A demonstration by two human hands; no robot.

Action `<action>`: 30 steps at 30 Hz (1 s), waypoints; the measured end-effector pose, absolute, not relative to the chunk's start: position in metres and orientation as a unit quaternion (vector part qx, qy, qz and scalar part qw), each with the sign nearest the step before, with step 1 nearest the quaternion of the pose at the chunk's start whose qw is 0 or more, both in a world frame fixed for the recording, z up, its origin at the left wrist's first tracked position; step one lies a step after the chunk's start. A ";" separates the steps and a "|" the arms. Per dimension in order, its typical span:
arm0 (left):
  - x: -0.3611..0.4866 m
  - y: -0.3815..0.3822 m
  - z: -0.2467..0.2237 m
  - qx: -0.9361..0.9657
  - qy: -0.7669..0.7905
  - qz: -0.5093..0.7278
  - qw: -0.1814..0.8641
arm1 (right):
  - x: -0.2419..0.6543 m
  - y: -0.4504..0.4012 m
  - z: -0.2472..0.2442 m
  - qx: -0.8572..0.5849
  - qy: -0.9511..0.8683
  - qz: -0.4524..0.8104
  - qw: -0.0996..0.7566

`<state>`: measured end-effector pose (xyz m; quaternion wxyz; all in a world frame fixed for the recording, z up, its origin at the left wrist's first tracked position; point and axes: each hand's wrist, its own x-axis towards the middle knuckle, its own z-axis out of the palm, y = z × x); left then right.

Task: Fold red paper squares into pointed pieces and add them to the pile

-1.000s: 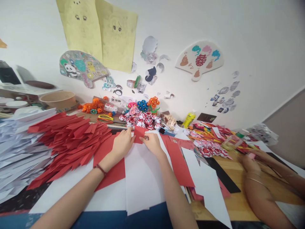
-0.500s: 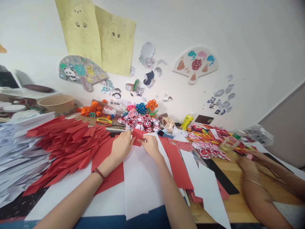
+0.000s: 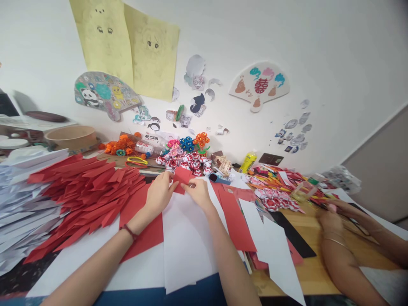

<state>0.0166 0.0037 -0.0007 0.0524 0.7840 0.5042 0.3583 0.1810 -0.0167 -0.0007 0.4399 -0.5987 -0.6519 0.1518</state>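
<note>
Between my two hands is a small red paper piece (image 3: 182, 175), tilted up above white sheets (image 3: 188, 242). My left hand (image 3: 161, 190) pinches its left side, thumb toward the middle. On the other side, my right hand (image 3: 198, 192) grips the lower right edge between thumb and fingers. A larger red sheet (image 3: 143, 238) lies under my left wrist. Folded red paper strips (image 3: 92, 191) are heaped to the left, with folded white strips (image 3: 25, 212) beyond them. Whether the held piece has a fold cannot be made out.
Red-and-white paper flowers (image 3: 191, 163) and a smartwatch (image 3: 219, 178) lie just behind my hands. Red sheets (image 3: 237, 221) and white paper (image 3: 280, 250) overlap on the right. A co-worker's hands (image 3: 333, 216) work at the far right, near a yellow bottle (image 3: 248, 162).
The red paper piece has tilted and turned slightly, its upper edge higher, while both my hands keep hold of it. The whole view has shifted a little.
</note>
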 end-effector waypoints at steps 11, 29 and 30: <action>0.014 0.012 -0.003 0.755 0.503 0.397 0.139 | 0.186 -0.014 -0.004 -0.544 -0.638 0.210 0.503; 0.013 0.014 -0.003 0.750 0.510 0.394 0.148 | 0.188 -0.013 -0.005 -0.577 -0.651 0.174 0.461; 0.013 0.014 -0.003 0.751 0.510 0.391 0.150 | 0.188 -0.012 -0.005 -0.579 -0.652 0.176 0.457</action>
